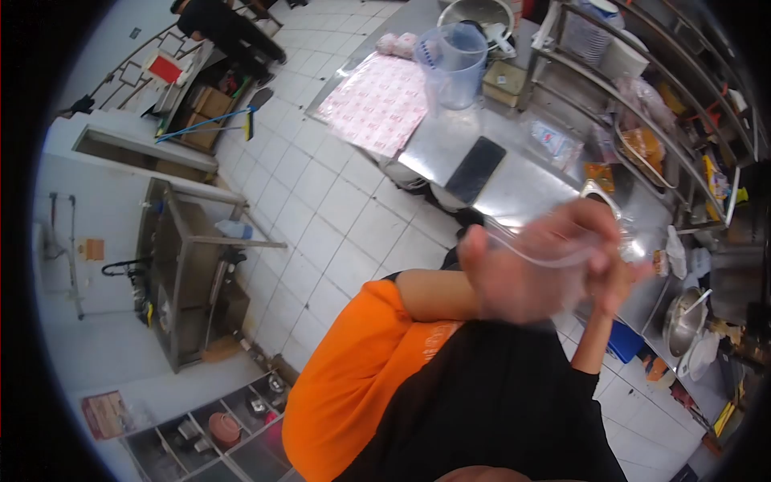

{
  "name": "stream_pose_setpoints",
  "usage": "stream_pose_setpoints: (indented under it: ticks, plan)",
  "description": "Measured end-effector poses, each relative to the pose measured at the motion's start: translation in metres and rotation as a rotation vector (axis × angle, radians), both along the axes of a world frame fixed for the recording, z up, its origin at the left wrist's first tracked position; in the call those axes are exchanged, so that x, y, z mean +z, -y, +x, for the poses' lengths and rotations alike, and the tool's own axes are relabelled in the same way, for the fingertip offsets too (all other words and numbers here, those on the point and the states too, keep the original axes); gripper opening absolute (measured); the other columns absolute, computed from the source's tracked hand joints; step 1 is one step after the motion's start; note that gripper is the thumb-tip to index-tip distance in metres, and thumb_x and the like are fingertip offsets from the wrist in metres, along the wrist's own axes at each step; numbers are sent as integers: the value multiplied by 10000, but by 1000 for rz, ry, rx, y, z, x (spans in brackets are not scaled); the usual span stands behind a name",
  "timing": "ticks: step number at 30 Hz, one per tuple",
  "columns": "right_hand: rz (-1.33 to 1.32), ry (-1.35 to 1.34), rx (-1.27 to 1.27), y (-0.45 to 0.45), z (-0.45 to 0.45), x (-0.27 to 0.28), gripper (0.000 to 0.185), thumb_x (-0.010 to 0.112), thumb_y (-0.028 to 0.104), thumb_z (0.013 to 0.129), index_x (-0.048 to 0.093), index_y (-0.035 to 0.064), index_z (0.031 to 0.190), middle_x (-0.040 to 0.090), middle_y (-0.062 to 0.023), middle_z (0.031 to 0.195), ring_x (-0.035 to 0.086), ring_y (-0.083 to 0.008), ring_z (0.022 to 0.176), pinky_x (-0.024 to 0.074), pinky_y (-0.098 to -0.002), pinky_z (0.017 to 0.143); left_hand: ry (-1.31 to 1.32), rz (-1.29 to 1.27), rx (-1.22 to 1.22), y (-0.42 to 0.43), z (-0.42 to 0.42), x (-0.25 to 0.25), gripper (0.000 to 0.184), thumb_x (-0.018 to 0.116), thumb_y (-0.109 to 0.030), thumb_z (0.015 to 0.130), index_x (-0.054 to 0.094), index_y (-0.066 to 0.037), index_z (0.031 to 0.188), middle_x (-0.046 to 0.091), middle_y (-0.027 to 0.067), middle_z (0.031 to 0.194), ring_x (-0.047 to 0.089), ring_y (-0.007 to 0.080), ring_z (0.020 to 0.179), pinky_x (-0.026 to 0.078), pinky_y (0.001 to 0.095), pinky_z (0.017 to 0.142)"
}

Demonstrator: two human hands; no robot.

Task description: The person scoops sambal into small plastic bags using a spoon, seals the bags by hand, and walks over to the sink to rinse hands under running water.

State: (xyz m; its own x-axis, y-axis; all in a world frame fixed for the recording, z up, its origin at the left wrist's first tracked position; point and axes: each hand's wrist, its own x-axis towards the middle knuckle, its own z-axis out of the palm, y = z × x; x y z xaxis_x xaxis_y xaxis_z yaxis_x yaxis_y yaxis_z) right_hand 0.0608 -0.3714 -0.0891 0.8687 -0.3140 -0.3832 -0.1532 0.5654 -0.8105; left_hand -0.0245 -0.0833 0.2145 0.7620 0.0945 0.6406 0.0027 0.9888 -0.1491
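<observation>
My left hand (pixel 526 269) is raised in front of my body, smeared by motion, with its thumb held apart from the fingers. Across its palm lies a thin clear plastic piece, apparently a disposable glove (pixel 554 262), with a pale curved edge. At that edge, my right hand (pixel 612 277) meets the left one, its fingers closed on the plastic. How the left fingers are bent is too blurred to make out. Just beyond the hands, a black phone (pixel 475 170) rests on the steel table (pixel 546 193).
On the table stand a clear plastic jug (pixel 459 68), a pink-and-white printed sheet (pixel 377 104) and a metal bowl (pixel 482 12). A steel rack (pixel 626 100) with packets rises at the right. Another person (pixel 229 32) is far off at the upper left, beyond the tiled floor (pixel 321 201).
</observation>
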Motion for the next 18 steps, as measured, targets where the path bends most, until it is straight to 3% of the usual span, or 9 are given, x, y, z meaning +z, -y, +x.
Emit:
stream_pose_setpoints:
  ticks: [3, 5, 12, 15, 18]
  plan:
    - [-21, 76, -5, -23, -8, 37, 322, 520, 305, 987, 580, 10, 870, 537, -40, 661, 505, -111, 584, 383, -232, 517, -100, 137, 55, -26, 10, -31, 987, 551, -716, 759, 359, 74, 1319, 487, 91, 1064, 602, 310, 941, 229, 494, 1140]
    - [-77, 89, -31, -29, -8, 49, 329, 520, 307, 986, 571, 14, 844, 533, -43, 629, 495, -112, 547, 378, -234, 492, -181, 175, 68, -38, 8, -39, 937, 588, -650, 811, 322, 46, 1378, 454, 84, 1099, 573, 241, 952, 181, 452, 1183]
    - [-169, 97, -55, -32, -4, 59, 357, 504, 314, 992, 565, 3, 828, 522, -39, 584, 466, -109, 478, 350, -225, 438, -531, 476, 108, -56, 6, -72, 904, 560, -635, 850, 326, 44, 1400, 440, 44, 1080, 546, 144, 951, 267, 355, 1162]
    - [-151, 92, -126, -32, 0, 70, 356, 493, 311, 996, 564, 5, 827, 524, -43, 584, 466, -109, 478, 352, -228, 437, -690, 640, 202, -55, 4, -77, 885, 565, -630, 845, 343, 30, 1392, 446, 33, 1087, 541, 126, 985, 265, 354, 1164]
    - [-420, 153, -18, -39, -3, 80, 356, 470, 306, 1005, 550, 16, 816, 516, -36, 586, 455, -93, 491, 353, -226, 463, -662, 617, 158, -58, 7, -92, 858, 551, -596, 859, 302, 9, 1414, 479, 40, 1151, 542, 153, 1105, 275, 389, 1162]
